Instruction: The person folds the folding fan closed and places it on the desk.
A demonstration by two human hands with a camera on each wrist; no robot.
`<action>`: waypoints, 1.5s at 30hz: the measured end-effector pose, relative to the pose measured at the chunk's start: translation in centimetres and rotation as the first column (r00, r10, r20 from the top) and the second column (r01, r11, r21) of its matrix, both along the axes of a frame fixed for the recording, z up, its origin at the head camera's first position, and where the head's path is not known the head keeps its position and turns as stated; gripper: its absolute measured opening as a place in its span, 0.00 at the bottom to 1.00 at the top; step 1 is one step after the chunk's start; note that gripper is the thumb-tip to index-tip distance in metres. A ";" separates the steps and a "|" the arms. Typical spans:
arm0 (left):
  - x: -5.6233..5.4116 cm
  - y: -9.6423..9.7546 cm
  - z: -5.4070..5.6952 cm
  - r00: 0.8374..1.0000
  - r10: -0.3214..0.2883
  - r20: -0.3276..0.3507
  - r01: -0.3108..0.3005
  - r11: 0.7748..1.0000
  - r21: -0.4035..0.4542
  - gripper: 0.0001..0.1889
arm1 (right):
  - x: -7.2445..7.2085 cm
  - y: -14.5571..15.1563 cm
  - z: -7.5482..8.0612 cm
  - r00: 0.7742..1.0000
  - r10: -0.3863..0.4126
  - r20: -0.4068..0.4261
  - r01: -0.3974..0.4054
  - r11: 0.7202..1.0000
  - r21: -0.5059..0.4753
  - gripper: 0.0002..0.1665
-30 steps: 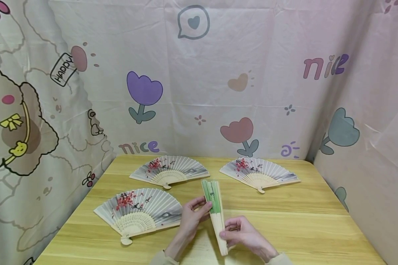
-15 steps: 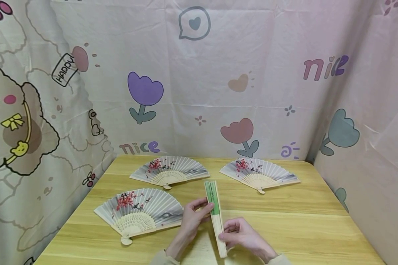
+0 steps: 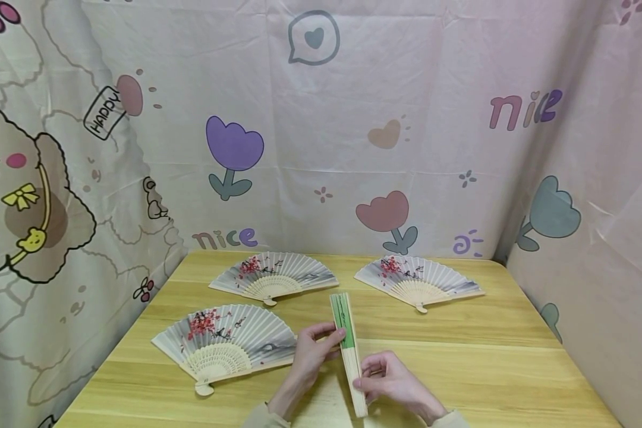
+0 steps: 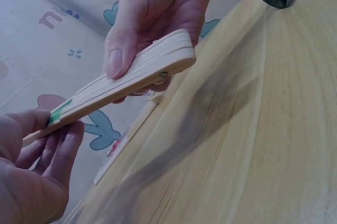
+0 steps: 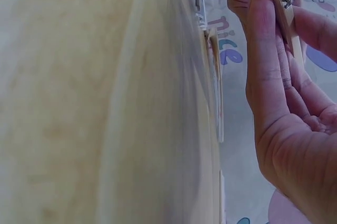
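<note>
A folded hand fan with green pleats and pale wooden ribs is held up over the table, leaning slightly left at its top. My left hand pinches its green upper part between thumb and fingers. Lower down, near the pivot, my right hand grips the ribs with thumb and fingers. The left wrist view shows the closed stack of ribs with a metal rivet at the end. In the right wrist view the rivet end sits between thumb and fingers.
Three opened fans with red blossoms lie on the wooden table: one at front left, one at back left, one at back right. Patterned cloth hangs behind and at both sides.
The green fan's pleats have closed into a narrower stack, and its top has shifted slightly right. Both hands keep their hold; the opened fans have not moved.
</note>
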State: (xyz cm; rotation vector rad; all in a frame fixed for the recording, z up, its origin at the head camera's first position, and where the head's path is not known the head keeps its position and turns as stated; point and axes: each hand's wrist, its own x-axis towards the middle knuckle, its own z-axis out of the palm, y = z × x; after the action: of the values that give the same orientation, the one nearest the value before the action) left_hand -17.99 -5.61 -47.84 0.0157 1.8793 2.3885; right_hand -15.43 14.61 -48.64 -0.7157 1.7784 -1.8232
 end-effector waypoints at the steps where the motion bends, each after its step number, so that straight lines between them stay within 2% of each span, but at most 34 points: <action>1: 0.0 0.0 0.0 1.000 0.001 0.001 -0.001 1.000 -0.005 0.23 | 0.0 0.0 0.0 1.000 -0.003 -0.001 0.003 1.000 0.002 0.19; 11: -0.1 0.0 0.1 1.000 -0.015 0.012 0.016 0.999 -0.040 0.23 | -0.1 0.2 -0.1 1.000 -0.010 0.014 0.009 0.999 0.031 0.20; 20: -0.2 -0.1 0.0 0.999 -0.046 0.018 0.046 0.999 -0.010 0.23 | -0.1 0.2 0.0 1.000 -0.018 0.011 0.018 0.999 0.034 0.20; 31: -0.2 0.0 0.2 0.997 -0.069 0.025 0.069 0.997 -0.017 0.22 | 0.0 0.4 -0.1 0.999 -0.002 -0.036 0.002 1.000 -0.017 0.16; 45: -0.3 -0.1 0.2 0.993 -0.114 0.028 0.114 0.993 0.019 0.21 | 0.1 0.4 -0.1 0.999 -0.006 -0.037 0.006 1.000 -0.012 0.17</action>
State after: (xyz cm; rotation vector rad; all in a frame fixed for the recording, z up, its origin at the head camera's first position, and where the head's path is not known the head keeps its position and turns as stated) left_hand -18.31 -5.67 -47.65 0.0863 1.7940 2.3166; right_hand -15.33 14.99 -48.75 -0.7538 1.7968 -1.8367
